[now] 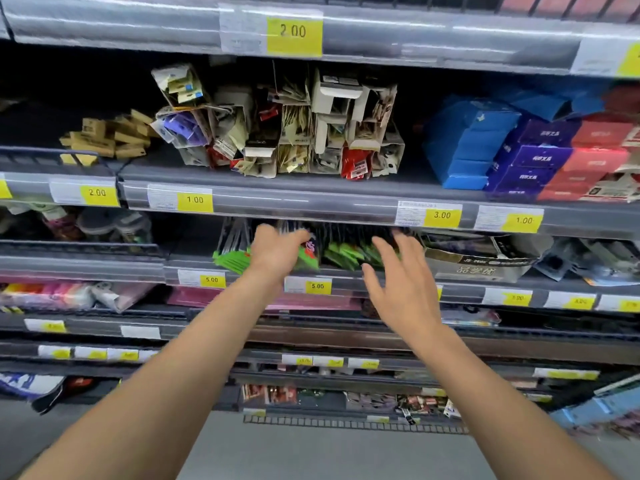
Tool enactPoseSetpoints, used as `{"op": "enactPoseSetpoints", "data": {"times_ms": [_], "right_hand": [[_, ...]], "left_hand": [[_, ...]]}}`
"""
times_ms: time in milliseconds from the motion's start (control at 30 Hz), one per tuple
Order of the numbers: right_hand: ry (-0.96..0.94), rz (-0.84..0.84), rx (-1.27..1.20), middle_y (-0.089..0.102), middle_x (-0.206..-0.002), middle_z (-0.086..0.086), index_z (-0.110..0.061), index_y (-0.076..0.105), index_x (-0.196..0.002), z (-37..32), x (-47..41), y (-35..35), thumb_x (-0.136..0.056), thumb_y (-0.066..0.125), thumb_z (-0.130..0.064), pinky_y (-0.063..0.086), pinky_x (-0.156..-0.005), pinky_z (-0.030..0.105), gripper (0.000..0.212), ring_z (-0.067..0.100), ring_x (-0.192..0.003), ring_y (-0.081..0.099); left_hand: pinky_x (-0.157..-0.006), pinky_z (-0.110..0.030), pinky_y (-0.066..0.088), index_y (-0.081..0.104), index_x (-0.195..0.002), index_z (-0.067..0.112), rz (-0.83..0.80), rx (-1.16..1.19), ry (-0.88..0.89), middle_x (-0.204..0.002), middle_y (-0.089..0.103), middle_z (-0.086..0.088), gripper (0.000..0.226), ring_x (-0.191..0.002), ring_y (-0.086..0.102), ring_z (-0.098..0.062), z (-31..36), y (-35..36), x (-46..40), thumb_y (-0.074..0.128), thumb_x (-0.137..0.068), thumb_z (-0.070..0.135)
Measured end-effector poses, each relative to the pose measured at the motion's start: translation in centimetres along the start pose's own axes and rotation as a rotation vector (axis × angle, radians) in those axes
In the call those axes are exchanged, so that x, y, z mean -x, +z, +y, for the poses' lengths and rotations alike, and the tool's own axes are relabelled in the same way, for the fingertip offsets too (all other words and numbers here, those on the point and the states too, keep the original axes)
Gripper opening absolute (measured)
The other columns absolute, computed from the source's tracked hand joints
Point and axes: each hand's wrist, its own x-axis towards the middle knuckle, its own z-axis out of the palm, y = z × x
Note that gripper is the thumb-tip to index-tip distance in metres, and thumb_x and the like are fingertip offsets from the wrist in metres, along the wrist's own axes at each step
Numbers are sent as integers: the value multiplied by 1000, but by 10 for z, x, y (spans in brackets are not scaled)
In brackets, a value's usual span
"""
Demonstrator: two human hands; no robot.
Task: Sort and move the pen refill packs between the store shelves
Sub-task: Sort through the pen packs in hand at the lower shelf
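Both hands are reaching into the grey shelf (242,266) with the yellow 5.00 price tags (317,286), where the flat, green-tipped pen refill packs (341,252) are standing in a leaning row. The left hand (277,252) is blurred; its fingers are curling in among the packs at the row's left part, but whether they are pinching one I cannot tell. The right hand (403,284) is hovering just in front of the shelf edge, fingers spread and holding nothing. This looks like the picking step, with a pack being singled out. The next move calls for a firm pinch on a few packs and a straight pull outward, with the right hand steadying the leaning neighbours.
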Motion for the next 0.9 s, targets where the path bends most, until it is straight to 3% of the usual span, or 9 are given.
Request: {"op": "enactPoseSetpoints", "data": {"times_ms": [67,167,267,367,500,567,700,800,900], "right_hand": [[64,-53,61,44,-150,19,-13,41,-150,5,-11,11,-103,48,-43,42,-110,51,56,36,-139,38],[148,-42,107,56,-134,23,-5,44,-146,6,-22,26,-104,42,-47,45,-103,49,59,40,-121,49],[197,-73,153,65,-121,22,-5,53,-138,1,-29,39,-105,34,-50,45,-98,46,59,39,-114,55],[177,-37,175,67,-115,21,-5,59,-133,0,-31,45,-105,34,-48,46,-94,46,57,39,-107,59],[136,71,233,66,-127,21,-8,63,-132,11,-30,48,-105,36,-48,44,-103,49,55,40,-121,54],[135,194,195,59,-138,18,-11,62,-135,18,-28,50,-105,37,-47,42,-105,50,53,38,-128,47],[182,292,13,50,-147,18,-13,60,-137,22,-29,55,-105,37,-45,43,-101,49,51,40,-125,45],[236,203,-58,48,-147,24,-15,57,-140,16,-37,61,-105,36,-50,35,-112,50,54,42,-134,40],[364,122,-181,56,-137,25,-22,56,-141,10,-47,62,-104,33,-57,36,-111,52,56,43,-130,45]], "left_hand": [[-60,-33,42,59,-66,4,112,-242,58,-62,55,-8,33,-65,55,-29,2,0,-19,81,-81,24],[-72,-31,45,65,-61,6,150,-473,118,-69,64,-14,31,-85,68,-37,-1,7,-41,74,-83,26],[-105,-40,44,77,-89,6,151,-809,183,-114,74,-22,49,-120,63,-39,-11,13,-57,61,-95,52],[-117,-55,24,70,-127,18,268,-1064,179,-155,47,-19,73,-145,31,-41,-25,5,-68,40,-93,75],[-122,-64,12,48,-154,20,223,-1038,194,-169,21,-19,86,-153,16,-40,-35,-5,-78,29,-93,78],[-123,-67,7,42,-157,15,239,-921,230,-170,19,-18,99,-154,15,-41,-37,-16,-78,22,-89,84],[-121,-64,20,57,-144,22,361,-787,323,-161,34,-24,103,-148,27,-46,-51,-57,-83,19,-77,91],[-110,-52,38,46,-151,40,181,-726,273,-150,49,-29,95,-137,45,-49,-66,-75,-92,23,-77,96],[-96,-46,45,39,-154,40,59,-709,300,-133,64,-26,88,-128,55,-47,-72,-72,-97,24,-86,93]]}}
